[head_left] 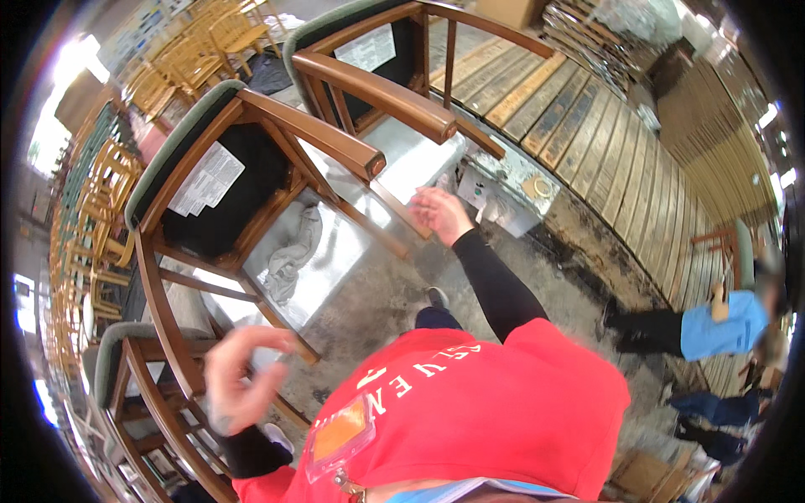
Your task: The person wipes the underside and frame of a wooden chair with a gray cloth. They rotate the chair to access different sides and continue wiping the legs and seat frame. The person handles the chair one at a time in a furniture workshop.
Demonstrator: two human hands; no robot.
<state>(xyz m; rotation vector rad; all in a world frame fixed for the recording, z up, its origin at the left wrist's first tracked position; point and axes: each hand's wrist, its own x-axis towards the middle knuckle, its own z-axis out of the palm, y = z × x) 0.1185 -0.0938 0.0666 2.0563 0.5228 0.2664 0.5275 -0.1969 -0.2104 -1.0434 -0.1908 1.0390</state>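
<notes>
A brown wooden armchair [272, 180] lies tipped before me, its black underside and a white paper label [206, 179] showing. My right hand [440, 213] is beside one of its legs, fingers apart and nothing visible in them; touch cannot be made out. Lower left, my left hand [243, 377] hovers near the chair's curved rail, thumb and fingers bent with a gap between them. It is slightly blurred. Under the chair, a crumpled grey cloth [295, 251] rests on a shiny pale surface [335, 272]. A second armchair [377, 92] is tipped alike just beyond.
Another green-edged chair [126, 369] stands at lower left. A slatted wooden platform [587, 126] runs along the right, with stacked cardboard [713, 126] behind it. A person in a blue shirt [721, 325] is at the right. Rows of light wooden chairs [105, 201] fill the far left.
</notes>
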